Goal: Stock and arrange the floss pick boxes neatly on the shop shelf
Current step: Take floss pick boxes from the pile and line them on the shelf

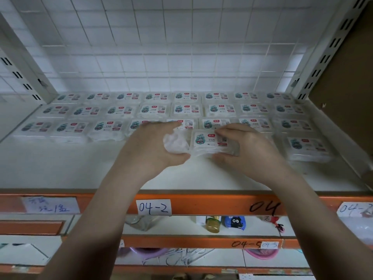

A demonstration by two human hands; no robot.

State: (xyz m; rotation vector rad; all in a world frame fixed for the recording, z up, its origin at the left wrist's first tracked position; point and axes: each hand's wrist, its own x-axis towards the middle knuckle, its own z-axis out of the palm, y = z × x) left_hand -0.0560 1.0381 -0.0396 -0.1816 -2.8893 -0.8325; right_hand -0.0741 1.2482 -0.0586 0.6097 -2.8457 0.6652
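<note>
A clear floss pick box (205, 143) with a teal and red label hangs just above the white shelf (60, 168), in front of the third row. My right hand (248, 150) grips its right side with fingers on top and thumb below. My left hand (153, 146) holds crumpled clear plastic wrap (175, 143) at the box's left end. Three rows of the same boxes (185, 110) line the back of the shelf. One more box (307, 147) lies alone at the front right.
A wire grid panel (181, 47) backs the shelf, with white slotted uprights at both sides. A brown cardboard box (347, 87) stands at the right. The orange front rail (222, 205) carries a "04-2" label. Lower shelves hold a jar, packets and pink bowls.
</note>
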